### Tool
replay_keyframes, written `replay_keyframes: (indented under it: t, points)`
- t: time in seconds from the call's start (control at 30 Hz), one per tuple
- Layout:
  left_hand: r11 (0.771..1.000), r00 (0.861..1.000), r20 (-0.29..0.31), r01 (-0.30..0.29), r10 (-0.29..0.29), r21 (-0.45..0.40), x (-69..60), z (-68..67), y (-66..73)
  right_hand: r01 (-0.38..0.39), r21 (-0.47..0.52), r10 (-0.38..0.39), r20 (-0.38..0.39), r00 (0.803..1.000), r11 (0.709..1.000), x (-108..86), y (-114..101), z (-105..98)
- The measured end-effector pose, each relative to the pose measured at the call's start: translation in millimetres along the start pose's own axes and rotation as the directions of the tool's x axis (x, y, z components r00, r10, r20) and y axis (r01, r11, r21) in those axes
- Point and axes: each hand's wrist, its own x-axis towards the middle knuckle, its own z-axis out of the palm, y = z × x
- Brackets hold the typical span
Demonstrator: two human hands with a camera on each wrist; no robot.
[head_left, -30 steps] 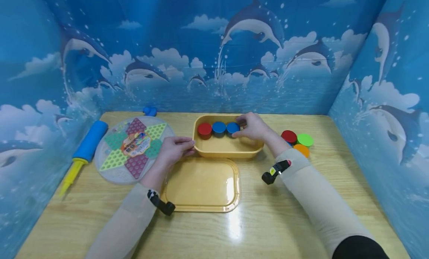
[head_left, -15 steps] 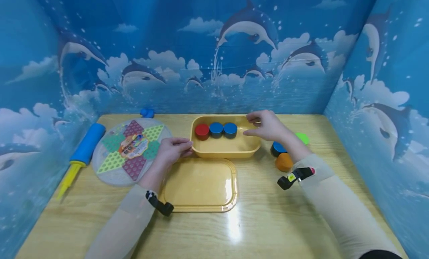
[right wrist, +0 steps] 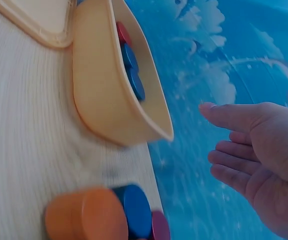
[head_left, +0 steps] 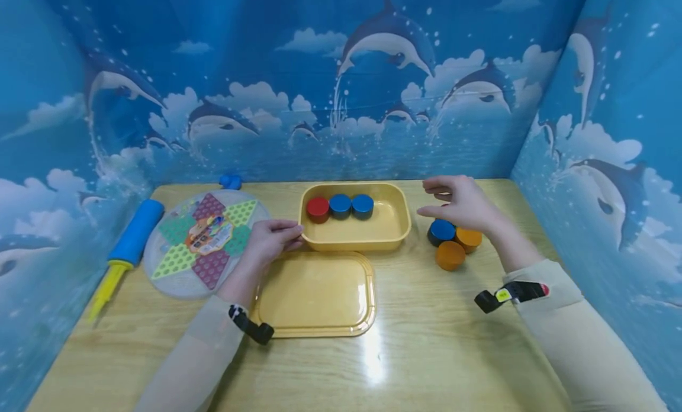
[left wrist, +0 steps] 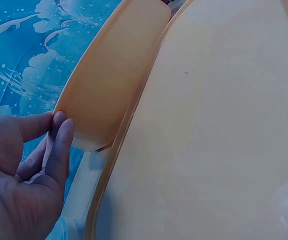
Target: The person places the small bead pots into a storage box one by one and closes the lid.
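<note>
At its left end, the yellow plastic box (head_left: 386,231) is pinched at the rim between thumb and fingers of my left hand (head_left: 273,240); the left wrist view shows this hand (left wrist: 29,175) at the box's rim. Inside, along the back left, stand a red cylinder (head_left: 318,210) and two blue-topped cylinders (head_left: 351,206). My right hand (head_left: 463,205) is in the air right of the box, fingers apart and holding nothing. Below it stand a blue-topped cylinder (head_left: 441,231) and two orange cylinders (head_left: 450,256); the hand partly hides more pieces behind. The right wrist view shows that hand's (right wrist: 264,155) loosely spread fingers.
A yellow lid (head_left: 317,293) lies flat in front of the box. On the left are a round Chinese checkers board (head_left: 208,240) and a blue and yellow hand pump (head_left: 130,237). A small blue object (head_left: 231,182) sits by the back curtain (head_left: 298,151).
My right hand has let go of the second blue-topped cylinder in the box, then moved right, out over the loose cylinders. The left hand stays at the box's rim.
</note>
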Motion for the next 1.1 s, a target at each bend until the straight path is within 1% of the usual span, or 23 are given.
replay_keyframes:
  t: [0.1, 0.3, 0.4, 0.5, 0.67, 0.8, 0.9, 1.0, 1.1]
  points:
    - [1.000, 1.000, 0.002, 0.006, -0.006, -0.002, -1.1, -0.5, 1.0, -0.008, 0.005, 0.008, -0.009, 1.000, 1.000, -11.0, 8, -10]
    - [1.000, 1.000, 0.001, 0.015, -0.015, 0.009, -2.8, -0.7, 2.2, -0.081, -0.037, 0.079, -0.060, 0.995, 0.996, -30.1, 26, -28]
    - [1.000, 1.000, -0.003, 0.019, -0.019, 0.015, -2.1, -1.0, 2.2, -0.094, -0.039, 0.091, -0.081, 0.993, 0.995, -35.9, 39, -35]
    - [1.000, 1.000, -0.001, 0.020, -0.020, 0.014, -1.7, -1.0, 2.1, -0.093, -0.027, 0.090, -0.083, 0.992, 0.995, -39.4, 56, -41]
    - [1.000, 1.000, 0.004, 0.015, -0.015, 0.000, -2.3, -1.0, 2.1, -0.108, -0.032, 0.106, -0.048, 0.993, 0.994, -40.9, 83, -48]
    - [1.000, 1.000, 0.013, 0.010, -0.010, 0.000, -1.9, -2.0, 0.7, -0.128, -0.041, 0.128, 0.008, 0.992, 0.991, -38.9, 105, -51]
    - [1.000, 1.000, 0.015, 0.008, -0.008, 0.002, -1.6, -2.5, -0.4, -0.126, -0.032, 0.128, 0.060, 0.990, 0.991, -37.7, 120, -51]
    - [1.000, 1.000, 0.016, 0.006, -0.006, -0.003, -1.2, -2.7, -0.5, -0.125, -0.014, 0.126, 0.104, 0.987, 0.992, -36.5, 132, -50]
    - [1.000, 1.000, 0.020, 0.003, -0.003, -0.012, -0.5, -2.9, -0.5, -0.135, 0.007, 0.133, 0.137, 0.982, 0.991, -34.2, 140, -48]
